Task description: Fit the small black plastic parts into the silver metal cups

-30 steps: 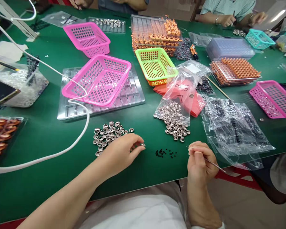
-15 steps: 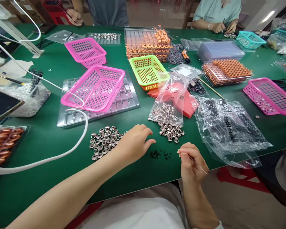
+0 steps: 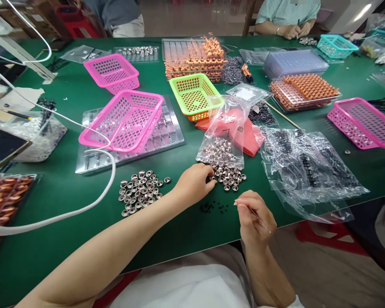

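Observation:
My left hand point(image 3: 195, 184) reaches to the near left edge of a pile of silver metal rings point(image 3: 230, 175); its thumb and index finger are close around one ring. That pile spills from a clear plastic bag point(image 3: 226, 128). My right hand point(image 3: 255, 216) pinches a thin tool point(image 3: 259, 220), its tip end near the fingertips. Between the hands lie small black pieces point(image 3: 214, 207) on the green table point(image 3: 179, 231). A second group of silver rings point(image 3: 139, 191) is spread left of my left hand, beside my forearm.
A pink basket point(image 3: 125, 122) rests on a clear tray point(image 3: 173, 128). Behind the bag are a green basket point(image 3: 197, 96) and red packaging point(image 3: 244, 132). Plastic bags of black parts point(image 3: 308, 167) lie right. A white cable point(image 3: 93, 205) curves at left. A person's hands point(image 3: 297, 31) work opposite.
My left hand has moved forward and right to the ring pile, its fingers drawing closer together. My right hand stays nearly in place. The person opposite at left has shifted left.

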Tool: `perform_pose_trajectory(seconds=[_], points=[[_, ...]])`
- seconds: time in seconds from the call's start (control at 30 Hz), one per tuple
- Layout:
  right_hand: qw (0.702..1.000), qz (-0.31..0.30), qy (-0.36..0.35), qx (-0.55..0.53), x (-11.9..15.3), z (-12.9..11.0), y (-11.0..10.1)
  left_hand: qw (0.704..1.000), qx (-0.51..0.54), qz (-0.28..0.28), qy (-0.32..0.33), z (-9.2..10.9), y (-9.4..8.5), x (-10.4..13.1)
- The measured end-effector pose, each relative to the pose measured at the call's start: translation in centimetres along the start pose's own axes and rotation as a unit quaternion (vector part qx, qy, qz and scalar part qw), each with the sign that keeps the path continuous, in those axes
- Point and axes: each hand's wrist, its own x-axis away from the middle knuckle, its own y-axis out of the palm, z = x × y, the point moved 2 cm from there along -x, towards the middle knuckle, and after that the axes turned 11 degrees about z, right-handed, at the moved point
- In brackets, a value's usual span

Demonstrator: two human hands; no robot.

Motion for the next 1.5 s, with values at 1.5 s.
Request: perform_pose_trajectory(seconds=[1.5], points=[[0.964, -0.069, 0.193, 0.172, 3.4, 0.1, -3.8, 0.913, 0.359, 0.008, -0.195, -3.0, -0.9, 7.1]])
